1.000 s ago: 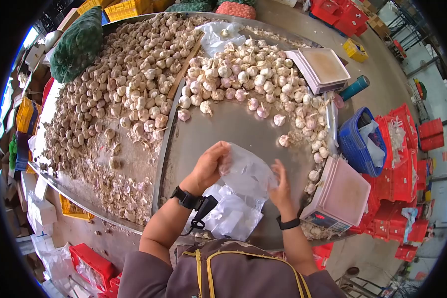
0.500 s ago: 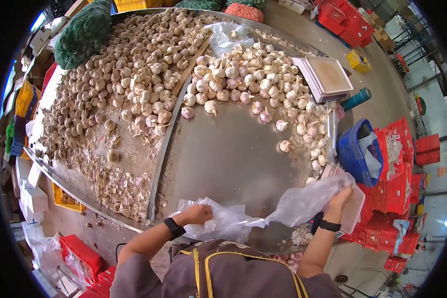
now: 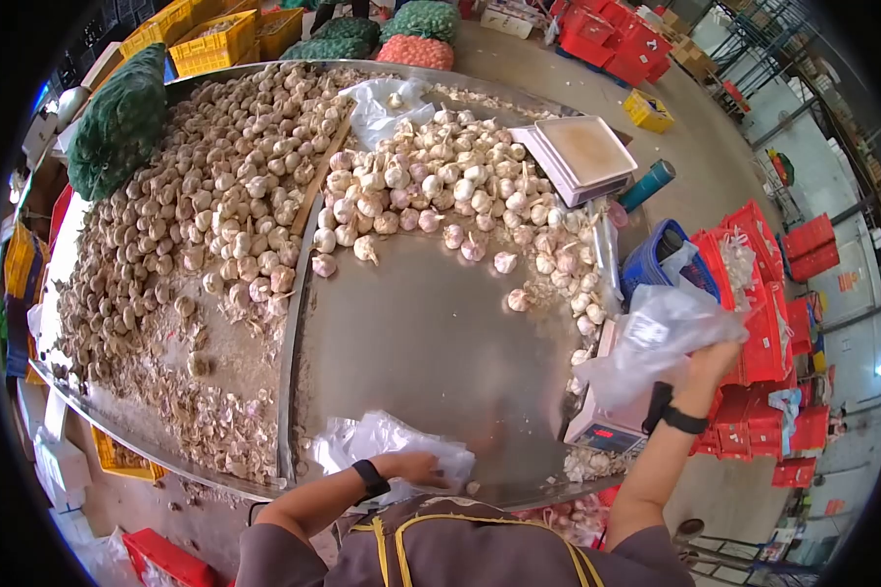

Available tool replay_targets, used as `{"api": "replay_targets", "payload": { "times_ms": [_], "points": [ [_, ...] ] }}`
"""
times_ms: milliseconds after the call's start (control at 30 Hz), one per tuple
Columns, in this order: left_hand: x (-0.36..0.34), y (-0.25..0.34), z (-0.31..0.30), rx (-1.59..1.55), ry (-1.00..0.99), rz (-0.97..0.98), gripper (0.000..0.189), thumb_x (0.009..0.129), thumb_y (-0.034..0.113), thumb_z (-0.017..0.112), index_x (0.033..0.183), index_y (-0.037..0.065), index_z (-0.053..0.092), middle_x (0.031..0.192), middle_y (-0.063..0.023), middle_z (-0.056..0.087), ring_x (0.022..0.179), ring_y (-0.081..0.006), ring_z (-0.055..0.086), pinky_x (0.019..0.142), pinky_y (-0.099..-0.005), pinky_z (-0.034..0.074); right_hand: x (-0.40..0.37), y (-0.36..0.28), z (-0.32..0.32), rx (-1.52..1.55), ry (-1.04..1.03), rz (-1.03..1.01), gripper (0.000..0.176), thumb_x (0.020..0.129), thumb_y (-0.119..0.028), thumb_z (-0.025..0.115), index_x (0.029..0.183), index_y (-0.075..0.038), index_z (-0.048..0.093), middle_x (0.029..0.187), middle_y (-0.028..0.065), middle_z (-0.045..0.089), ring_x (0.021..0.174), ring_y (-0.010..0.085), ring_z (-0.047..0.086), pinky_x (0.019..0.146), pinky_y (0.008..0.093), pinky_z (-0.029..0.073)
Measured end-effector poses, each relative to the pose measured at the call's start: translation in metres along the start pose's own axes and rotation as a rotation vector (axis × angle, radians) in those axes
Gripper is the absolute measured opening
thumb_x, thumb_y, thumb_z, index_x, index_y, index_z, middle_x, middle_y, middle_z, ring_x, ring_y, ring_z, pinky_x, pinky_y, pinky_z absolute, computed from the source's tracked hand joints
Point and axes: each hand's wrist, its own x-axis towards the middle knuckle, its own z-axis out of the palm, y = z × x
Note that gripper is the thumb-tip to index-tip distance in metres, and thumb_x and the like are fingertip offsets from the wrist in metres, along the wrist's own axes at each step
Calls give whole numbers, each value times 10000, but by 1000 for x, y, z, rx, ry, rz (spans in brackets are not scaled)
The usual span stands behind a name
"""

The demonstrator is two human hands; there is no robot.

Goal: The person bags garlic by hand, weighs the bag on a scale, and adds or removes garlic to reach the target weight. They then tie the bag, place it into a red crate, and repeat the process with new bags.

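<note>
Now: right hand (image 3: pixel 710 360) clamped on 1 plastic bag (image 3: pixel 656 338), raised above scale (image 3: pixel 607 430) at table (image 3: pixel 431 342) right edge. Left hand (image 3: pixel 416 468) flat, fingers spread, on bag stack (image 3: pixel 382 440) at near edge. Hands well apart. Probably best: pin stack firmly, shake bag open.

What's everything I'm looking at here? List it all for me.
garlic bulbs: many, white-pink, heaped on table's far half
table: one, grey metal, centre
scales: two, pinkish-white, far right and near right
basket: one, blue, right of table
crates: many, red, right floor
mesh sack: one, green, far left
bag pile: one, clear, near edge
loose bag: one, clear, lifted at right
left hand: rests on bag pile
right hand: grips loose bag
</note>
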Motion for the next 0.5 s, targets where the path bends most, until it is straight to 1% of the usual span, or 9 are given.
{"api": "replay_targets", "payload": {
  "times_ms": [33,67,133,200,300,333,367,433,500],
  "points": [
    [-5,18,-18,122,138,90,515,877,473,592,1146,35,619,1085,-212,639,1015,-338,612,867,-396,483,-12,20,6,-64,-187,-21,190,906,-275,485,877,-103,558,845,17,576,757,148,584,695,320,510],
    [-5,49,-51,-28,275,327,634,810,402,704,1279,23,510,1214,-227,575,1130,-347,556,963,-397,443,-45,36,32,-170,-222,-8,200,908,-267,440,875,-104,551,816,16,572,738,119,570,664,283,488],
    [-3,102,-92,-98,679,259,840,768,346,749,1401,-10,326,1300,-282,465,1221,-391,459,1029,-418,381,-98,63,66,-402,-584,-31,258,900,-258,397,885,-72,575,784,20,586,745,133,583,680,277,481],
    [2,148,-124,-143,910,419,893,741,319,773,1415,-16,292,1285,-298,453,1236,-407,437,1045,-409,370,-144,78,97,-320,-720,179,290,868,-210,365,919,-44,597,864,55,635,801,139,611,707,256,484],
    [44,136,-138,-80,1097,374,967,705,277,793,1438,-15,233,1285,-269,462,1241,-382,442,1024,-404,385,-187,55,137,-192,-842,349,339,833,-180,345,963,-15,611,924,84,657,831,151,628,734,247,484],
    [54,125,-142,-284,1080,332,772,719,179,739,1381,13,378,1203,-233,548,1163,-354,526,944,-397,442,-191,48,142,-174,-851,366,350,859,-208,366,1000,6,603,938,106,660,824,164,636,750,253,492],
    [51,120,-146,-282,1083,336,772,719,179,739,1381,13,378,1203,-233,548,1163,-354,526,944,-397,442,-190,43,143,-173,-853,361,350,859,-208,366,1000,6,603,938,106,660,824,164,636,750,253,492],
    [32,100,-155,-183,1086,8,488,731,72,643,1210,35,562,1013,-184,644,999,-337,621,837,-387,490,-184,35,138,-16,-744,423,330,878,-158,370,1047,41,572,953,159,642,896,235,635,824,322,508],
    [13,66,-158,-113,1355,41,309,741,19,555,1037,47,641,841,-165,661,859,-340,653,771,-386,508,-165,50,117,-70,-618,352,371,893,-224,387,1072,41,576,936,136,661,836,212,650,791,305,517]
  ]
}}
